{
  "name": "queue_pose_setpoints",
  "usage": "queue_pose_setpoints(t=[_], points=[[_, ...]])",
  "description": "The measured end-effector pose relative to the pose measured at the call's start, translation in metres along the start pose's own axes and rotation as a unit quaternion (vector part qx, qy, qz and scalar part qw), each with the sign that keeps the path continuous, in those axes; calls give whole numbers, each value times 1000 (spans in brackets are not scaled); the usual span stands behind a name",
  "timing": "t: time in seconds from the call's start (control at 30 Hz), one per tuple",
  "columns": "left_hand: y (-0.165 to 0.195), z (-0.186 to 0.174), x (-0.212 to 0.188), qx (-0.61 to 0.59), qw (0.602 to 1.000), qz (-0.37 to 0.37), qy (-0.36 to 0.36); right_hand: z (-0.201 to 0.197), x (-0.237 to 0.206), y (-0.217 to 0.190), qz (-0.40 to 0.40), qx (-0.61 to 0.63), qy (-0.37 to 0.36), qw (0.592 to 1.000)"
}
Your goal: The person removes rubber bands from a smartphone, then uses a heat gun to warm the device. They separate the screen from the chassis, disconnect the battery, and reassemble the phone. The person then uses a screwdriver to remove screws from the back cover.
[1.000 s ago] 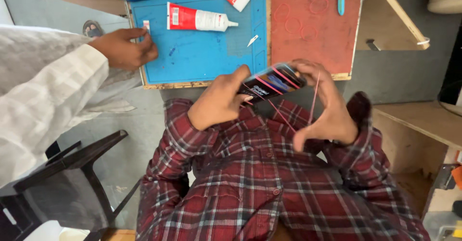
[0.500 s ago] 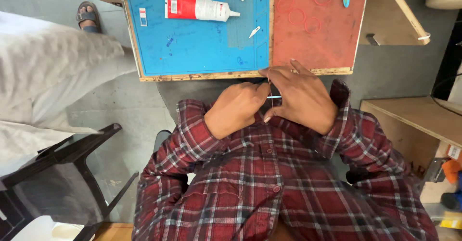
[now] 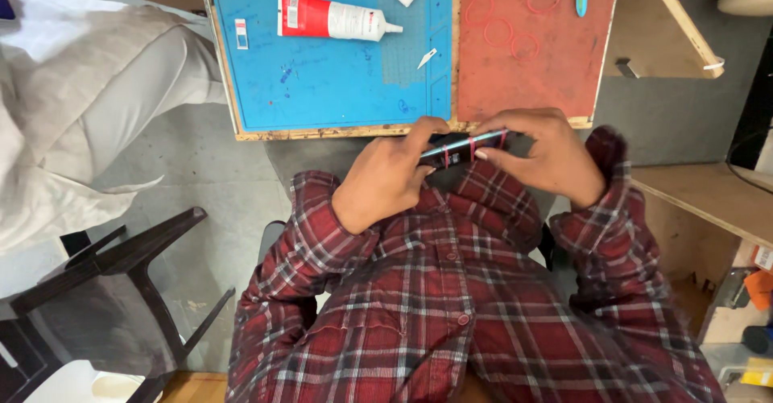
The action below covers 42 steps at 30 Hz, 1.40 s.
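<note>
1. The phone point(image 3: 465, 148) is a slim, dark slab seen almost edge-on, with a bluish sheen along its upper face and thin red rubber bands wrapped across it near the middle and near the right end.
2. It sits between both hands, just in front of the near edge of the tabletop point(image 3: 628, 129) and above the chest of the red plaid shirt point(image 3: 451, 306).
3. The left hand point(image 3: 386, 179) has its grip closed on the phone's left end, thumb on top and fingers curled beneath.
4. The right hand point(image 3: 547, 155) has its grip closed over the phone's right end, fingers draped along the top edge.
5. The phone's long axis runs left to right, roughly parallel to the tabletop's near edge, with the right end tilted slightly higher in the view.
6. On the tabletop lie a blue mat point(image 3: 338, 65) and, touching its right side, a red mat point(image 3: 531, 65).
7. A red-and-white tube point(image 3: 330, 18) and a small blade point(image 3: 427, 57) rest on the blue mat; loose red rubber bands point(image 3: 506, 31) lie on the red one.
8. The floor point(image 3: 201, 169) is grey, a dark chair point(image 3: 105, 282) stands at the left, and another person's pale-clothed leg point(image 3: 113, 89) is beside the tabletop.
</note>
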<state>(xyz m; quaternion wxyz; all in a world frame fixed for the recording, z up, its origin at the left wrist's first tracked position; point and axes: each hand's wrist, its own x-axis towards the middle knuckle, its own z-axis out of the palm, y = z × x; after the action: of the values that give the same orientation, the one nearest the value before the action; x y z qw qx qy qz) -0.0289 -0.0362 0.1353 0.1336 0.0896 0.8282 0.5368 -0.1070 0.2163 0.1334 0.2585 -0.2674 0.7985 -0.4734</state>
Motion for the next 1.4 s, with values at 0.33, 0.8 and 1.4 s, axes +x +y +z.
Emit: queue_pose_setpoints(t=[0.33, 0.8, 1.4], points=[[5, -11, 5, -111, 991, 60, -35, 22, -28, 41, 14, 207, 70, 976], [-3, 7, 3, -161, 985, 3, 56, 27, -16, 14, 6, 151, 143, 978], [-34, 72, 6, -330, 912, -84, 227, 55, 11, -1, -233, -372, 222, 871]])
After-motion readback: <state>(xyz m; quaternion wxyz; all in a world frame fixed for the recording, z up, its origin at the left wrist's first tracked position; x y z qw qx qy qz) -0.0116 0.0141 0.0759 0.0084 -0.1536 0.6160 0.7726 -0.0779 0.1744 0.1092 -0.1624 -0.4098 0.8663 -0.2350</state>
